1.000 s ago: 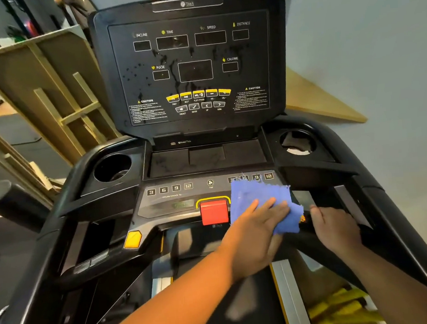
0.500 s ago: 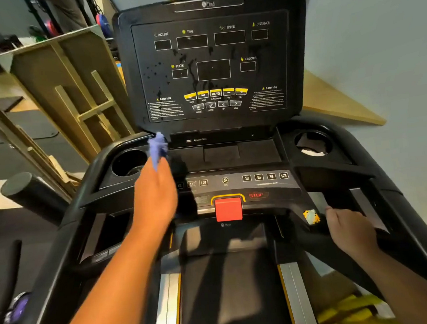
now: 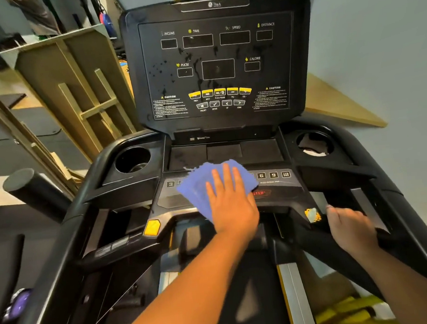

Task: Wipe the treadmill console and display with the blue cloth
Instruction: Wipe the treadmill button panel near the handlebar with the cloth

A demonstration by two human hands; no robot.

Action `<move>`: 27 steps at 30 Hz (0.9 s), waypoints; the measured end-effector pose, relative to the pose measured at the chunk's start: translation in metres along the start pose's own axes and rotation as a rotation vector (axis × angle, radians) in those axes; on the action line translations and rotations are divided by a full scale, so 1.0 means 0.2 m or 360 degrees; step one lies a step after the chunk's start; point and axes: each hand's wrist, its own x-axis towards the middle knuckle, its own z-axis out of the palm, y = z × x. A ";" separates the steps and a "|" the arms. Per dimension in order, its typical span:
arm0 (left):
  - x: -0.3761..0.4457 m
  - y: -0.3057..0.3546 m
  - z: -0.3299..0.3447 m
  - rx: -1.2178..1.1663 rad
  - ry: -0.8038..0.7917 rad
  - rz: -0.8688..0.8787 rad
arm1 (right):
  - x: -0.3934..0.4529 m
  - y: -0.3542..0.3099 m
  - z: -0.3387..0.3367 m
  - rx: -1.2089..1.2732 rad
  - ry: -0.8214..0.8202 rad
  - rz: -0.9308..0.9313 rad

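Observation:
The blue cloth (image 3: 199, 188) lies spread on the middle of the treadmill console's lower button panel (image 3: 280, 182). My left hand (image 3: 232, 206) presses flat on it, fingers extended, covering the red stop button. The upright black display (image 3: 219, 66) stands behind, with dark drip marks and speckles on its face. My right hand (image 3: 350, 227) is closed around the right black handlebar (image 3: 312, 235), just right of a small yellow sticker.
Cup holders sit at the console's left (image 3: 133, 159) and right (image 3: 314, 143). A yellow button (image 3: 151, 227) is on the left handle bar. Wooden frames (image 3: 74, 96) lean at the left. A grey wall is on the right. The treadmill belt (image 3: 254, 299) runs below.
My left hand has swept the cloth from the console's right side to the left cup holder, then back to the centre, where the cloth now lies flat. The right hand stays on the handlebar.

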 end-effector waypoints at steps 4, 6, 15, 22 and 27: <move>0.00 0.22 0.03 -0.0037 -0.0186 0.0431 | -0.03 -0.01 -0.03 -0.0482 -0.0033 -0.0246; -0.02 0.28 0.03 -0.0041 -0.0280 0.0685 | -0.04 -0.02 -0.06 -0.0628 -0.0124 -0.0266; 0.03 0.16 -0.34 -0.1686 0.0057 0.0102 | -0.01 0.01 -0.02 -0.0313 -0.0047 -0.0127; 0.17 -0.29 -0.66 -0.2034 0.0464 -0.0799 | 0.00 -0.02 -0.01 0.0207 -0.0020 0.0203; 0.12 -0.63 -0.54 -0.0952 0.0724 0.0180 | 0.01 -0.02 0.00 0.0202 0.0026 0.0195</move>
